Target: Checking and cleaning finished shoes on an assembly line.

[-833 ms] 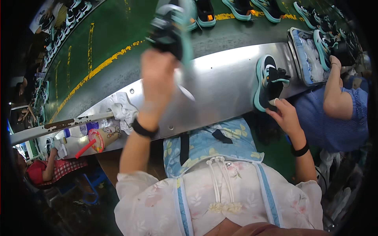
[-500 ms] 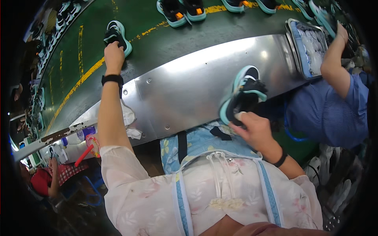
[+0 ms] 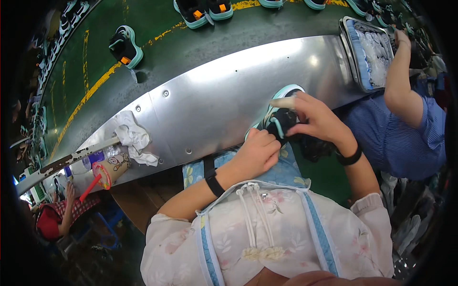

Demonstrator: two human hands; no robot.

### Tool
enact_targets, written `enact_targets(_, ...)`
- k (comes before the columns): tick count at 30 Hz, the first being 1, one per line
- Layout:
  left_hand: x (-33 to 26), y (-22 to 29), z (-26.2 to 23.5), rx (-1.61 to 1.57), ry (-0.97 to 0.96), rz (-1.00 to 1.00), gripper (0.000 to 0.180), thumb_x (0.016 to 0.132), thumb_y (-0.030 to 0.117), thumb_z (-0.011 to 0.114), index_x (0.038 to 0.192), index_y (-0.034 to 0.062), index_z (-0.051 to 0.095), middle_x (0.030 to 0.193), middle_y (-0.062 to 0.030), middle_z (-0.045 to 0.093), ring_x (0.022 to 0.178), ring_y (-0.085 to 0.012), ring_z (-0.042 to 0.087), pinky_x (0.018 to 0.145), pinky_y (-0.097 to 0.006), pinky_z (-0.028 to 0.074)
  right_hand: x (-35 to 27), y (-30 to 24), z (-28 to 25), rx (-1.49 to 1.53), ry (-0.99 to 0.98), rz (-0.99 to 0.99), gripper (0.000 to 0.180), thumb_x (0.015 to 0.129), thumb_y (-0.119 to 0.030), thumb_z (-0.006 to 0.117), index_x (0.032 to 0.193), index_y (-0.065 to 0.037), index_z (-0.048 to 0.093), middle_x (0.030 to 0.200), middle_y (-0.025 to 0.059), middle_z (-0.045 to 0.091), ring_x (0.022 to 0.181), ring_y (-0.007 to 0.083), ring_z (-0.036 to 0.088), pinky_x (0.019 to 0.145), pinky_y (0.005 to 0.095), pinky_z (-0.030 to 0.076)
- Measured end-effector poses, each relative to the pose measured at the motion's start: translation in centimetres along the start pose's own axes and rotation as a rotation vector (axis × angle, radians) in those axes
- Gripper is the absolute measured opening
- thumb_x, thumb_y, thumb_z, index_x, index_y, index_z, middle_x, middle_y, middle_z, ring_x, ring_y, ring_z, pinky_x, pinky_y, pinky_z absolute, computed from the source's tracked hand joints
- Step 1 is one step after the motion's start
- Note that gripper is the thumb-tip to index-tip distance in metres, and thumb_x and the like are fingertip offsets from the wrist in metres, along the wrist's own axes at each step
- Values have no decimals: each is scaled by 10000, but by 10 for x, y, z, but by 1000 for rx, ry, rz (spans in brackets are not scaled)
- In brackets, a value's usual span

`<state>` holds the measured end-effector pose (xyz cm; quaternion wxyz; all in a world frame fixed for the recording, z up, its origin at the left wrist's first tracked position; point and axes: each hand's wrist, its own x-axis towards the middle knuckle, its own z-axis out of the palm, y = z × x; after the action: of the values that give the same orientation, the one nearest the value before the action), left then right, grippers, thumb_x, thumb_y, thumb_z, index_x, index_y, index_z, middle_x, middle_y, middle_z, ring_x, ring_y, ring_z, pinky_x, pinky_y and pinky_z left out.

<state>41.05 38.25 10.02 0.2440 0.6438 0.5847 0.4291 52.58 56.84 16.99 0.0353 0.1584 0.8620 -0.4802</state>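
Two hands meet on one shoe [image 3: 279,117], a black sneaker with a mint-green sole that sits at the near edge of the steel worktop [image 3: 224,102], just above the person's lap. The left hand [image 3: 257,152] is curled shut against the shoe's near end, knuckles up, fingers folded under so I cannot tell exactly how they grip it. The right hand [image 3: 317,119] comes over from the other side, its fingers half closed around the shoe's upper and one fingertip stretched out along the toe. Both wrists wear black bands.

Half a second ago the left arm was stretched far out over the green conveyor belt [image 3: 157,52], its hand on another shoe [image 3: 125,46] of the same kind; that shoe now lies alone on the belt beside the yellow line, and the left hand has come back to join the right. The right hand held the shoe by itself then, farther out on the steel; now the shoe is drawn in close to the apron.

More sneakers ride along the far side of the belt. A crumpled white rag [image 3: 135,138] lies at the left end of the worktop, with a paper cup [image 3: 109,169] and red straw just below it. At the right a co-worker's arm [image 3: 400,81] in a blue sleeve reaches past a tray [image 3: 355,57] of pale insoles.
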Motion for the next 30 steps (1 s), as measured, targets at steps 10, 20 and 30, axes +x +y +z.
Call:
enact_targets(10,17,-9,-13,24,324,-251,87,834,105,613,800,25,616,760,-109,616,646,-264,573,568,-309,425,-16,-10,14,-366,-31,-106,493,700,-104,749,1151,-169,560,868,76,555,801,305,611,664,401,503)
enact_targets(20,18,14,-43,-883,-199,-1058,242,943,228,555,913,9,653,735,-76,681,466,-47,438,442,-210,370,-15,-1,23,73,46,-17,393,772,-125,721,1150,-83,622,915,104,611,787,271,613,704,325,489)
enact_targets(30,18,17,-31,-805,-124,-991,222,949,193,537,937,-1,644,800,-95,697,439,-53,452,431,-197,373,-15,2,31,-178,197,-58,421,747,-182,753,1137,-81,629,862,137,606,675,263,598,621,335,476)
